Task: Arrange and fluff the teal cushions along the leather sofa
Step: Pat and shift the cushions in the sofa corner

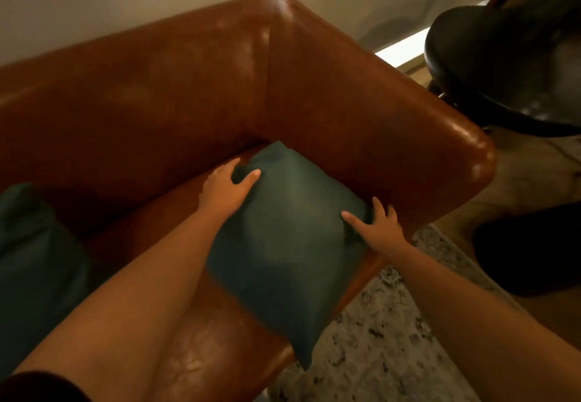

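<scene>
A second teal cushion (34, 263) slumps at nine o'clock on the leather sofa (195, 93); my left hand (224, 189) pinches the corner cushion (289, 244) at eleven; my right hand (379, 228) grips its three o'clock edge; I'd squeeze both sides inward evenly.

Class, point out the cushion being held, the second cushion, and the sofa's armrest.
held cushion (289, 238), head view, middle of its face
second cushion (34, 260), head view, its front
armrest (393, 124), head view, its top
</scene>
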The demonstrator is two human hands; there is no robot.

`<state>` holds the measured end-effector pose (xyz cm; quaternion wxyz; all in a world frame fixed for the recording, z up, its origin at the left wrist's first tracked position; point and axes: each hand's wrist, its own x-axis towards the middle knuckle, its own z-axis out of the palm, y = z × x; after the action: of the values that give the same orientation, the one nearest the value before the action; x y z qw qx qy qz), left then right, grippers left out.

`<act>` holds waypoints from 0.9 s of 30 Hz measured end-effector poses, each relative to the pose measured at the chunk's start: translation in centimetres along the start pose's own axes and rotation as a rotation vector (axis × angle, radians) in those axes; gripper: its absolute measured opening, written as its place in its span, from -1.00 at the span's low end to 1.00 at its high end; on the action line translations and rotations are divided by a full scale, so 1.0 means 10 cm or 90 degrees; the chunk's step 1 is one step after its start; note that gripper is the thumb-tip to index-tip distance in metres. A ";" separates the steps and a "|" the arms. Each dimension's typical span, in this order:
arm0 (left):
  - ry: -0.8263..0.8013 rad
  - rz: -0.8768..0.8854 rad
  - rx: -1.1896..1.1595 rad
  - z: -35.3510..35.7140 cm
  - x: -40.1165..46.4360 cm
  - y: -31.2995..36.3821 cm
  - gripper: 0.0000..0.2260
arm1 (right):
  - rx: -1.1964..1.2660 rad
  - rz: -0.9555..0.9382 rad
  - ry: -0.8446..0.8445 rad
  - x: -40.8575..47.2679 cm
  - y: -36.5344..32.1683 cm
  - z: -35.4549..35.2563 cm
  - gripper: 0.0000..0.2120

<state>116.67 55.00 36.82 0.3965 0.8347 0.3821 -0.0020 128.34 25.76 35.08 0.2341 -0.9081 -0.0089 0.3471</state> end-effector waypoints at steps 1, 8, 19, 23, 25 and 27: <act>-0.016 -0.020 0.012 0.02 0.08 -0.01 -0.15 | 0.115 0.027 0.001 0.03 0.05 0.03 0.02; -0.110 -0.104 0.014 0.03 0.43 0.00 -0.18 | 0.525 0.075 -0.034 0.11 0.04 0.24 -0.10; -0.176 -0.218 -0.302 -0.52 0.53 -0.46 -0.19 | 0.380 -0.136 0.081 0.18 -1.06 0.27 -0.19; -0.063 -0.235 -0.410 -0.76 0.36 -0.61 -0.45 | 0.307 -0.266 0.076 0.18 -1.63 0.19 -0.28; -0.007 -0.229 -0.456 -0.84 0.28 -0.68 -0.37 | 0.269 -0.323 0.081 0.20 -1.91 0.13 -0.33; 0.067 -0.214 -0.512 -0.89 0.19 -0.70 -0.41 | 0.254 -0.375 0.075 0.22 -2.17 0.09 -0.38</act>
<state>110.92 64.87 37.72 0.6639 0.5391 0.5028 0.1252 132.65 45.84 42.49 0.4967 -0.8215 -0.1891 0.2067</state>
